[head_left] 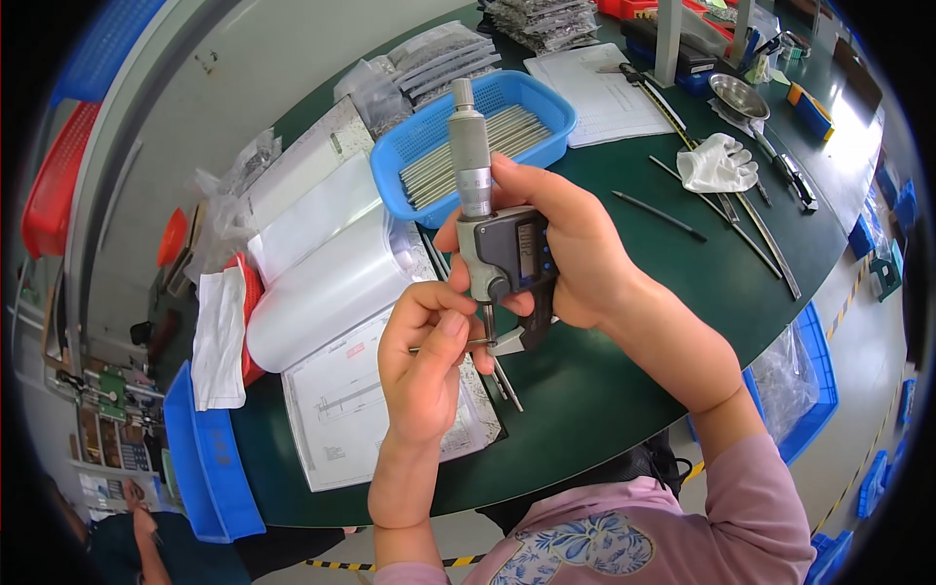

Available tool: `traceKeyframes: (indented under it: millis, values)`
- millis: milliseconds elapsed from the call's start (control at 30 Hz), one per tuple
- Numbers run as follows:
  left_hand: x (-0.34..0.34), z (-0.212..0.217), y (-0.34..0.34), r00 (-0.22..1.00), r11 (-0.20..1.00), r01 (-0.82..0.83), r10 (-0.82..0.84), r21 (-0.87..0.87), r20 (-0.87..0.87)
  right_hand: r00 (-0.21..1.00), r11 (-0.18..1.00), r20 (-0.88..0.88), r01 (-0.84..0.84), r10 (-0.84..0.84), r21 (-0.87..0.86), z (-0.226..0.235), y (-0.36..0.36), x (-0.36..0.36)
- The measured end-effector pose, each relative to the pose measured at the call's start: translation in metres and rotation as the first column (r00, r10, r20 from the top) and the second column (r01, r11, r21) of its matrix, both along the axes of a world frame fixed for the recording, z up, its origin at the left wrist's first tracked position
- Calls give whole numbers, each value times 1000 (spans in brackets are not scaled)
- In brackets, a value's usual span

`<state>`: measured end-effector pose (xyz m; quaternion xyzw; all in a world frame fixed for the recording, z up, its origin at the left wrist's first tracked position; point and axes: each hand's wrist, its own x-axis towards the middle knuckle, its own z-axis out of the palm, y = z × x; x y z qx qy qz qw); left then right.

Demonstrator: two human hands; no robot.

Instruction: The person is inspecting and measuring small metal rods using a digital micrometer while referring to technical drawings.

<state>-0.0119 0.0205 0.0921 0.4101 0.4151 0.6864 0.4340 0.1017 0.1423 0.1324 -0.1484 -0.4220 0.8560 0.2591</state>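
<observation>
My right hand (pixel 583 255) is wrapped round a digital micrometer (pixel 507 252) with a silver thimble and a small display, held upright over the table. Between the thumb and fingers of my left hand (pixel 421 363) is a thin metal rod (pixel 475 342), lying crosswise at the micrometer's measuring faces. Whether the faces touch the rod is too small to tell. Just beyond the micrometer stands a blue plastic basket (pixel 390 185) with several metal rods (pixel 487 148) in it. A few more rods (pixel 506 385) lie on the table below my hands.
Paper drawings (pixel 341 414) and a clear plastic sleeve (pixel 322 312) lie left on the green table (pixel 624 390). A blue bin (pixel 210 463) stands at the left edge. At the right are a white glove (pixel 719 164), a caliper (pixel 788 174), a dark pencil-like rod (pixel 660 215) and a metal bowl (pixel 738 97).
</observation>
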Motion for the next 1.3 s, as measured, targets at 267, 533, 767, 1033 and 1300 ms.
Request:
traceKeyframes:
  millis: [267,533,767,1033,1300]
  values:
    - [-1,-1,0,999,999,33,-33,23,5,999,995,-36,-12,15,99,-6,1,0]
    - [-2,-1,0,1000,1000,22,-22,5,-8,999,982,-34,16,-10,186,-9,3,2]
    - [-6,-4,4,998,1000,8,-10,26,62,992,998,-116,55,-53,14,-9,6,2]
    - [-1,-10,7,999,994,-37,38,105,0,995,990,-42,99,-95,101,-4,9,9]
    - [-3,-12,8,998,989,-44,49,142,-38,993,993,-10,114,-114,11,2,5,7]
